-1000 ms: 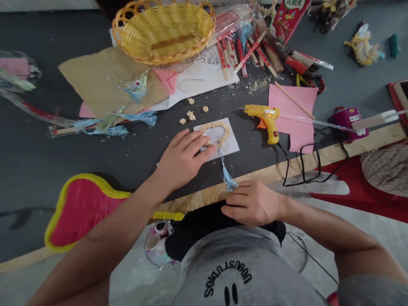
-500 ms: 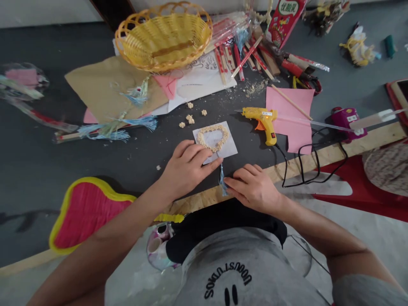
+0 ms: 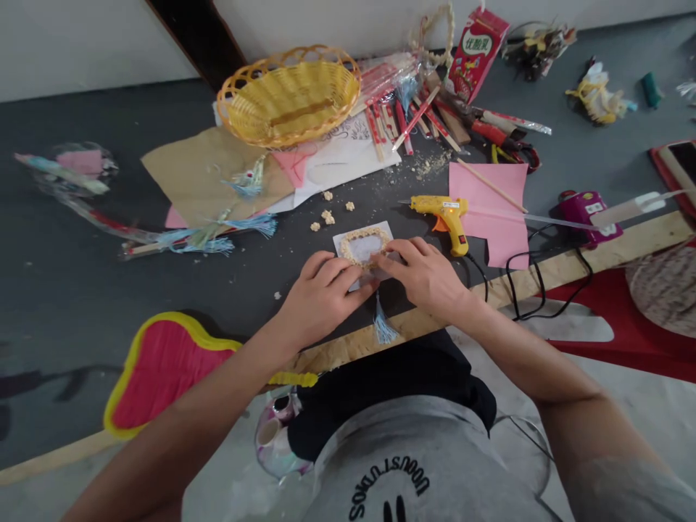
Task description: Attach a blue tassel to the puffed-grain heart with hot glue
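A heart-like ring of small cream flower-shaped pieces [image 3: 357,234] lies on a white paper square [image 3: 385,228] near the table's front edge. My left hand [image 3: 320,296] presses its fingertips on the ring's lower left, with the thumb along the paper's lower edge. On the right, my right hand [image 3: 429,281] has its fingertips closed on the ring's lower right side. Below them a light blue tassel [image 3: 384,330] hangs over the wooden table edge. Several loose cream flower pieces [image 3: 327,217] sit just beyond the paper. The fingers hide the ring's lower part.
A yellow glue gun [image 3: 449,212] lies to the right, its black cord crossing the table edge. Pink paper [image 3: 497,190] is beside it. Behind are a yellow basket [image 3: 288,109], chopsticks [image 3: 416,119] and a red carton [image 3: 478,54]. At left lies a red-and-yellow heart-shaped panel [image 3: 168,366].
My right hand has left the tassel and moved up to the ring. The tassel now hangs with its strands spread. My left hand stays at the ring; the view has tilted up slightly.
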`<state>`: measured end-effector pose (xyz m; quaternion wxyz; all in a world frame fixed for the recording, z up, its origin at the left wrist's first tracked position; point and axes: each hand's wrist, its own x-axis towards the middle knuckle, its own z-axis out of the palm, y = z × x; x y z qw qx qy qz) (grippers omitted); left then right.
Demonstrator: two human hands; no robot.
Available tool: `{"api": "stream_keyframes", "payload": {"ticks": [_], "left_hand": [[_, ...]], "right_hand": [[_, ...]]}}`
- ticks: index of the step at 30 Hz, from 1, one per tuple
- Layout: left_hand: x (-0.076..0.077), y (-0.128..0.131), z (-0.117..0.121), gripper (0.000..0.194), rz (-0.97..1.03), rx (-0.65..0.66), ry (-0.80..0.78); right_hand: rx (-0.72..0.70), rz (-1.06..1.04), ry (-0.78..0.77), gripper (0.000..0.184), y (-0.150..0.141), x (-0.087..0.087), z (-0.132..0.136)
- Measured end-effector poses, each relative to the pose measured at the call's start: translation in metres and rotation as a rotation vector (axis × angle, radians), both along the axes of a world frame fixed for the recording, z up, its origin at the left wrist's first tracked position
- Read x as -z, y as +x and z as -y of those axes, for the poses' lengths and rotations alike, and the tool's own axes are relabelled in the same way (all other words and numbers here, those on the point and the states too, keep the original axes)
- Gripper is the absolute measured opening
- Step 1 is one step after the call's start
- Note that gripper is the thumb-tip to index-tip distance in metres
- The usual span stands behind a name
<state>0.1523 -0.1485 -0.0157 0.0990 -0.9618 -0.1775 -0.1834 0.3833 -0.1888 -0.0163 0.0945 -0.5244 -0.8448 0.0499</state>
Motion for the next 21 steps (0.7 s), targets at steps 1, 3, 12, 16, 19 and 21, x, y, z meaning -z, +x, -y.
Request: {"api": "stream_keyframes", "payload": {"ticks": [1,3,12,16,19,21], "left_hand": [[-0.001,0.0,0.001,0.019,-0.003,0.004,-0.005],[-0.003,-0.001,0.005,0.019,0.004,0.012,-0.033],[0.001,-0.006,0.012,0.024,0.017,-0.005,-0.16],[0.004,-0.009,0.011,0.027,-0.009,-0.025,-0.189],[0.006,-0.011,0.01,0.03,-0.046,-0.018,-0.207],[0.007,-0.012,0.009,0.031,-0.058,-0.007,-0.203]], "right_hand": [[0.001,0.017,0.004,0.043,-0.001,0.001,-0.001],[0.006,0.028,0.016,0.039,-0.003,0.002,0.0],[0.004,-0.031,0.032,0.045,0.0,0.002,-0.002],[-0.003,-0.212,0.085,0.034,0.005,-0.003,0.015],[-0.099,-0.288,0.085,0.022,-0.002,-0.005,0.038],[-0.129,-0.251,0.07,0.028,-0.01,-0.005,0.053]]}}
